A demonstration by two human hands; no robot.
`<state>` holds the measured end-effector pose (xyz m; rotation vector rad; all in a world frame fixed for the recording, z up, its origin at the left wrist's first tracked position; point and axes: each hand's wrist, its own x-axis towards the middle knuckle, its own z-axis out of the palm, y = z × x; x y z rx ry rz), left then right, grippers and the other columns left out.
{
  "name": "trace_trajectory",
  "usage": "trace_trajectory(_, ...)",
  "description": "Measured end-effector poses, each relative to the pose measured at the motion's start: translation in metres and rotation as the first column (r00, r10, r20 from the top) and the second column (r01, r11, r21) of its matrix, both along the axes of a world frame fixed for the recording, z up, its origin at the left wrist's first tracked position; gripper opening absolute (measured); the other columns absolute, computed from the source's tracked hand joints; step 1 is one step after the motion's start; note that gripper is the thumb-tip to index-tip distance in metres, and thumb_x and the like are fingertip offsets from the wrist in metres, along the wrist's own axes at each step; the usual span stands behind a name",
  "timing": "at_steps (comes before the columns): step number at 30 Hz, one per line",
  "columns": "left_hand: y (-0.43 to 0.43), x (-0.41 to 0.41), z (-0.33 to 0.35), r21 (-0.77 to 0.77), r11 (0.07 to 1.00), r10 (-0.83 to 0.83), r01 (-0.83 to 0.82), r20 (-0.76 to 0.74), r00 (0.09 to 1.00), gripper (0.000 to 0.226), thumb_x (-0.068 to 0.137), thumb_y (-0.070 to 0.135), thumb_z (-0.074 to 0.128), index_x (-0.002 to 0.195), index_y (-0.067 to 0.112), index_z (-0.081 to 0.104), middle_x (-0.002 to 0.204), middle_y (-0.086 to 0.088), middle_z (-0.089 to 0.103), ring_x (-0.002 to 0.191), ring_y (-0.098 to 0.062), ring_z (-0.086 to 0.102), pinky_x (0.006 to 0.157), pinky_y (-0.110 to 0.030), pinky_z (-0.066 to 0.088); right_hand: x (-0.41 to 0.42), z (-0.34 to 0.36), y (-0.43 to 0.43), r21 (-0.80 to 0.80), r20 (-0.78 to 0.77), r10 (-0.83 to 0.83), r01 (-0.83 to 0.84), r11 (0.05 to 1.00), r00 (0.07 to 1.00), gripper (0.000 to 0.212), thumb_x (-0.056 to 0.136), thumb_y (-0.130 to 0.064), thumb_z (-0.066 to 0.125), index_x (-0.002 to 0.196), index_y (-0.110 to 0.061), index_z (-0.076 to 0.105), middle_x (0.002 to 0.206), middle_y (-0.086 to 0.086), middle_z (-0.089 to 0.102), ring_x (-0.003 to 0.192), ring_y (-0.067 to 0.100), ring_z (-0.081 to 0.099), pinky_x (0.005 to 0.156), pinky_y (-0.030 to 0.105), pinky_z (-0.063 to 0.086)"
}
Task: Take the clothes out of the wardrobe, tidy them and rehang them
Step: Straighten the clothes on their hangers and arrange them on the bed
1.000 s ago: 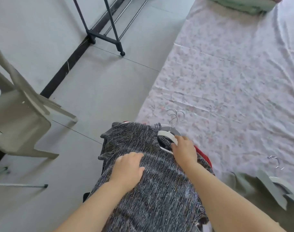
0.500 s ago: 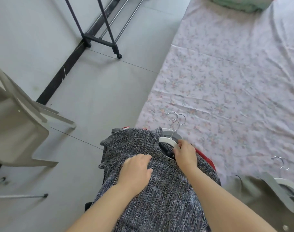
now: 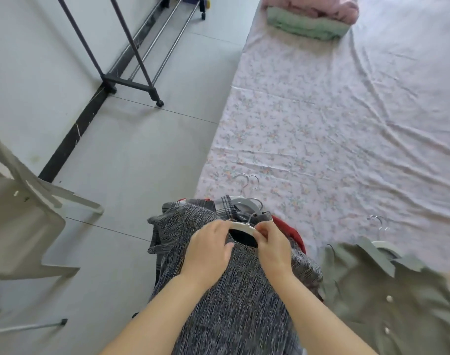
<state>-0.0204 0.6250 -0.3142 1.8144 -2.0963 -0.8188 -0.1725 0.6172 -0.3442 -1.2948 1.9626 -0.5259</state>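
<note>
Clothes [image 3: 288, 230] lie piled at the bed's [image 3: 321, 124] near left corner, and a grey striped top [image 3: 231, 303] is spread over them, spilling off the bed's edge toward the floor [image 3: 142, 155]. A white hanger [image 3: 240, 226] sits in the top's collar. The left hand [image 3: 208, 248] has its fingers curled over the hanger's left end, and the right hand [image 3: 272, 248] pinches its right half between thumb and fingers. The two hands are close together, almost touching. A plaid piece [image 3: 225, 203] and a grey hanger [image 3: 244, 202] peek out from under the top on the bed's edge. Along the bed's near side lies a green shirt [image 3: 372, 290], flat on its own hanger [image 3: 383, 245]. Folded blankets [image 3: 305, 26] sit at the bed's far end. A rack [image 3: 131, 47] and a chair [image 3: 21, 226] stand on the floor off the bed's left side.
</note>
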Motion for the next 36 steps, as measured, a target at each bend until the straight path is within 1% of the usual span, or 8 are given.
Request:
trace_trajectory(5, -0.003, -0.002, 0.049, -0.097, 0.988, -0.116, 0.121, 0.051, 0.992, 0.045, 0.092, 0.034, 0.049, 0.135, 0.024, 0.042, 0.130, 0.009, 0.048, 0.124, -0.011, 0.038, 0.108, -0.029, 0.020, 0.000, 0.078, 0.041, -0.128, 0.068, -0.076, 0.084, 0.988, 0.995, 0.011, 0.088, -0.013, 0.060, 0.082, -0.021, 0.059, 0.074, -0.012, 0.060, 0.071, 0.005, 0.055, 0.065, 0.026, 0.043)
trace_trajectory(10, 0.019, -0.006, 0.087, -0.157, 0.956, -0.249, 0.250, 0.025, 0.968, 0.032, 0.093, 0.026, 0.051, 0.124, 0.026, 0.055, 0.101, 0.008, 0.066, 0.099, -0.015, 0.057, 0.107, -0.039, 0.025, -0.010, 0.133, 0.080, -0.177, 0.083, -0.172, 0.185, 0.967, 0.981, 0.016, 0.087, -0.013, 0.062, 0.081, -0.027, 0.059, 0.075, -0.015, 0.062, 0.074, -0.002, 0.056, 0.066, 0.013, 0.041)
trace_trajectory(12, 0.029, -0.012, 0.100, -0.220, 0.927, -0.313, 0.305, 0.003, 0.950, 0.026, 0.084, 0.017, 0.066, 0.110, 0.020, 0.066, 0.080, 0.004, 0.069, 0.075, -0.021, 0.064, 0.085, -0.044, 0.045, -0.016, 0.147, 0.098, -0.191, 0.092, -0.204, 0.219, 0.957, 0.975, 0.015, 0.086, -0.013, 0.062, 0.082, -0.027, 0.061, 0.076, -0.014, 0.064, 0.076, -0.003, 0.057, 0.068, 0.010, 0.041)
trace_trajectory(14, 0.040, -0.021, 0.112, -0.281, 0.895, -0.363, 0.346, -0.010, 0.932, 0.027, 0.073, 0.011, 0.077, 0.098, 0.018, 0.070, 0.063, 0.004, 0.065, 0.053, -0.021, 0.061, 0.057, -0.038, 0.048, -0.024, 0.157, 0.117, -0.206, 0.088, -0.234, 0.247, 0.947, 0.968, 0.013, 0.087, -0.015, 0.063, 0.084, -0.028, 0.061, 0.079, -0.015, 0.064, 0.079, -0.006, 0.057, 0.070, 0.007, 0.041)
trace_trajectory(18, 0.070, -0.043, 0.127, -0.375, 0.850, -0.402, 0.371, -0.007, 0.916, 0.032, 0.064, 0.014, 0.084, 0.093, 0.022, 0.072, 0.056, 0.006, 0.063, 0.042, -0.016, 0.056, 0.040, -0.028, 0.044, -0.046, 0.166, 0.157, -0.239, -0.043, -0.225, 0.208, 0.948, 0.973, 0.016, 0.087, -0.017, 0.062, 0.101, -0.024, 0.063, 0.092, -0.016, 0.062, 0.085, -0.006, 0.056, 0.077, 0.005, 0.039)
trace_trajectory(25, 0.131, -0.092, 0.144, -0.336, 0.896, -0.350, 0.292, -0.127, 0.928, 0.032, 0.072, 0.015, 0.078, 0.101, 0.027, 0.071, 0.076, 0.007, 0.071, 0.058, -0.016, 0.065, 0.050, -0.026, 0.044, -0.098, 0.184, 0.229, -0.377, -0.339, -0.218, 0.080, 0.923, 0.915, 0.033, 0.077, -0.006, 0.072, 0.109, -0.015, 0.067, 0.083, 0.002, 0.065, 0.081, 0.026, 0.059, 0.079, 0.044, 0.048)
trace_trajectory(29, 0.179, -0.140, 0.150, -0.222, 0.937, -0.309, 0.269, -0.168, 0.936, 0.027, 0.088, 0.029, 0.059, 0.114, 0.034, 0.063, 0.100, 0.009, 0.069, 0.087, -0.015, 0.064, 0.070, -0.029, 0.046, -0.141, 0.192, 0.280, -0.448, -0.390, -0.249, 0.054, 0.892, 0.886, 0.034, 0.077, -0.004, 0.072, 0.109, -0.016, 0.068, 0.080, 0.003, 0.065, 0.079, 0.029, 0.059, 0.078, 0.046, 0.049)
trace_trajectory(36, 0.286, -0.223, 0.164, -0.239, 0.934, -0.304, 0.267, -0.134, 0.943, 0.028, 0.090, 0.030, 0.054, 0.117, 0.035, 0.061, 0.106, 0.009, 0.068, 0.093, -0.015, 0.063, 0.076, -0.030, 0.048, -0.232, 0.197, 0.385, -0.430, -0.370, -0.180, 0.003, 0.903, 0.911, 0.035, 0.087, -0.012, 0.062, 0.121, -0.020, 0.062, 0.089, 0.006, 0.065, 0.082, 0.027, 0.059, 0.078, 0.045, 0.048)
